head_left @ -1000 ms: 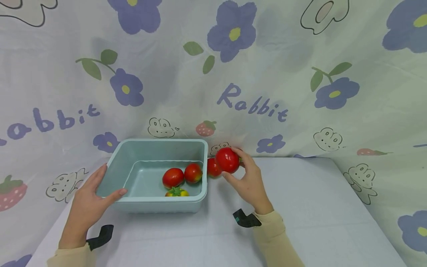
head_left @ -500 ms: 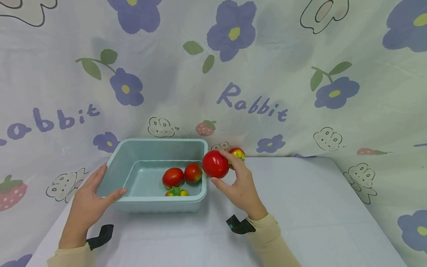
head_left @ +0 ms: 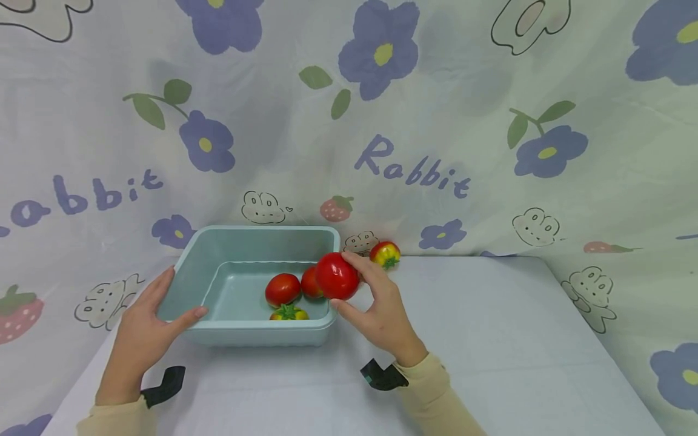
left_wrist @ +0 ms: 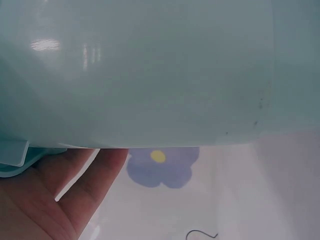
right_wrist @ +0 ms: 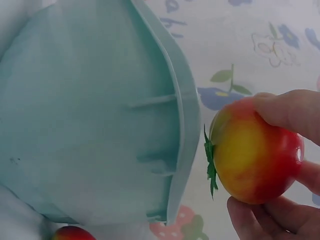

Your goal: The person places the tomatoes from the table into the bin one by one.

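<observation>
My right hand (head_left: 376, 303) holds a red tomato (head_left: 337, 276) between thumb and fingers, over the right rim of a pale blue plastic bin (head_left: 262, 334). The right wrist view shows that tomato's yellow side and green leafy top (right_wrist: 210, 160), facing the bin's outer wall. Inside the bin lie a red tomato (head_left: 282, 290), another red tomato (head_left: 311, 283) partly covered by the held one, and a yellow-and-red tomato (head_left: 294, 314) with green leaves, partly hidden by the near wall. At the bin's left side, my left hand (head_left: 143, 336) grips it, thumb over the near rim.
Beyond my right hand, a red-and-yellow tomato (head_left: 385, 254) lies on the white table (head_left: 507, 339) near the backdrop. Part of a tomato (right_wrist: 72, 234) shows below the bin in the right wrist view. A flowered cloth (head_left: 305, 139) hangs behind the table.
My right hand has carried the held tomato left, from beside the bin to over its right rim. The red-and-yellow tomato behind has come into sight. My left hand and the bin stay put.
</observation>
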`<state>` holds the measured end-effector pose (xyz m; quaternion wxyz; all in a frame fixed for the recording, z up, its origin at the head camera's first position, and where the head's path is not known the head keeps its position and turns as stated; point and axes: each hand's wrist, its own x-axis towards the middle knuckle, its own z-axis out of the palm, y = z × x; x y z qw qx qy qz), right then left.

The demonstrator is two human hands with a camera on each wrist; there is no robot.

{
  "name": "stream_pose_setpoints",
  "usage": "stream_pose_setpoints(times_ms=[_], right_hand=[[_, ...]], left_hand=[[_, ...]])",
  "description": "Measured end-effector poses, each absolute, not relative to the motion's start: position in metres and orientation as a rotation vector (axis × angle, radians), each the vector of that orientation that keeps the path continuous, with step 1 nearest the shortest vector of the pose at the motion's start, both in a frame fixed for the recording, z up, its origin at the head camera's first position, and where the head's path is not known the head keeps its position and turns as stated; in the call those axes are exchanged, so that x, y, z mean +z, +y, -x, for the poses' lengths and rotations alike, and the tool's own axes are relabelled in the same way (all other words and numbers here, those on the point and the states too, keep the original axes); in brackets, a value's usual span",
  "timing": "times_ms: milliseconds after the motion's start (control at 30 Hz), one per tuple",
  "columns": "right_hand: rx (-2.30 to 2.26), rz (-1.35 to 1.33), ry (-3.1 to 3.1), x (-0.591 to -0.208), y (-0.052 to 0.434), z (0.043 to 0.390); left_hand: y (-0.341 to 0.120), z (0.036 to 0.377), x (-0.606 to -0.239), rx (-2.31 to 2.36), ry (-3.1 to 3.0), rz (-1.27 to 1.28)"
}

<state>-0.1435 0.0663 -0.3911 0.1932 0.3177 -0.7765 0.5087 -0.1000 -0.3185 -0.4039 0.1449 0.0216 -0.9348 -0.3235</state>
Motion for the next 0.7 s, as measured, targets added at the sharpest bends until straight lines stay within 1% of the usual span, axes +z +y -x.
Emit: stream_pose_setpoints(times_ms=[300, 700], right_hand=[[1.414, -0.955, -2.195, -0.394, 0.059, 0.140], [1.406, -0.968, -2.253, -0.399, 0.049, 0.137]], left_hand=[[-0.318, 0.100, -0.404, -0.933, -2.695, -0.065], [-0.318, 0.100, -0.404, -0.932, -2.693, -0.059]])
